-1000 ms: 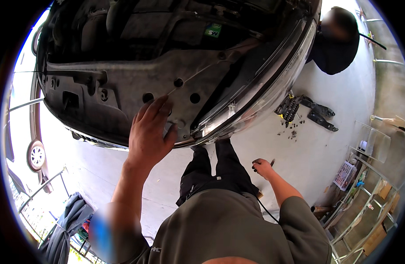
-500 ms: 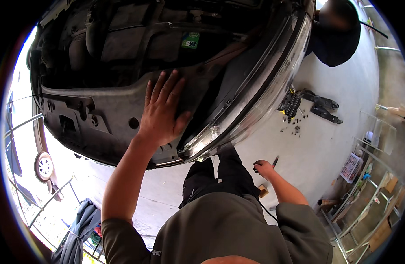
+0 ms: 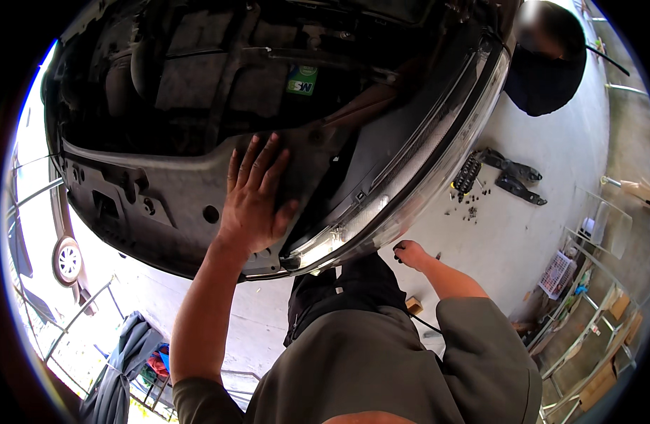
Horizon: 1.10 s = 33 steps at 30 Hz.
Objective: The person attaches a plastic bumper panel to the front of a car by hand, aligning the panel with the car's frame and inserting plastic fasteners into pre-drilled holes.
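Dark panel (image 3: 178, 201) beneath outspread left hand (image 3: 254, 205)

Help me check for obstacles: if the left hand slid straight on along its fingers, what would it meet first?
Past the edge of the dark panel, the left hand would probably come to the green label first, though depth is unclear and it might pass above it.

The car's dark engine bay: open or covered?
Open: dark engine parts show beyond the broad grey panel under the person's left hand.
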### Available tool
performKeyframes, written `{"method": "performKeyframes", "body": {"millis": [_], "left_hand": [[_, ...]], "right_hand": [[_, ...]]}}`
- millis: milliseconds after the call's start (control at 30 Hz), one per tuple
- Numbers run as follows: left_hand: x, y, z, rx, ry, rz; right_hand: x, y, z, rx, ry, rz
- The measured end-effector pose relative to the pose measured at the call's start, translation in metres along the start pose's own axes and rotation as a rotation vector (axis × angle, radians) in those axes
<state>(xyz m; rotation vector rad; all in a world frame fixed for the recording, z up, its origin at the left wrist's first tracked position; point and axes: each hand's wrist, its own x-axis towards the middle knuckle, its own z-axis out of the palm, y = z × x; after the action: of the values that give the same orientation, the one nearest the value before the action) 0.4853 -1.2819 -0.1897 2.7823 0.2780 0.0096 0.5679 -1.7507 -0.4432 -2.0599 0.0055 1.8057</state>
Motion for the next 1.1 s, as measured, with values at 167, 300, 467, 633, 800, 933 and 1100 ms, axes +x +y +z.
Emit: {"method": "performKeyframes", "body": {"millis": [167,300,467,633,800,933,1100], "left_hand": [[0.003,0.0,-0.001,-0.021,-0.003,-0.003],[0.0,0.002,-0.003,-0.003,-0.044,-0.039],[0.002,-0.001,-0.002,-0.008,-0.045,-0.033],[0.003,-0.001,0.0,-0.017,-0.032,-0.018],[0.004,-0.002,-0.003,-0.014,-0.039,-0.022],[0.001,-0.004,-0.001,-0.023,-0.034,-0.028],[0.003,-0.002,-0.001,-0.028,-0.036,-0.025]], "right_hand": [[0.014,-0.009,0.001,-0.002,0.02,0.006],[0.02,-0.01,0.007,-0.079,0.003,-0.03],[0.031,-0.001,0.014,-0.041,-0.048,-0.029],[0.041,0.011,0.015,0.007,-0.037,-0.038],[0.079,0.056,0.023,-0.149,-0.033,-0.221],[0.099,0.082,0.031,-0.128,-0.037,-0.29],[0.107,0.086,0.039,-0.147,-0.02,-0.263]]}}
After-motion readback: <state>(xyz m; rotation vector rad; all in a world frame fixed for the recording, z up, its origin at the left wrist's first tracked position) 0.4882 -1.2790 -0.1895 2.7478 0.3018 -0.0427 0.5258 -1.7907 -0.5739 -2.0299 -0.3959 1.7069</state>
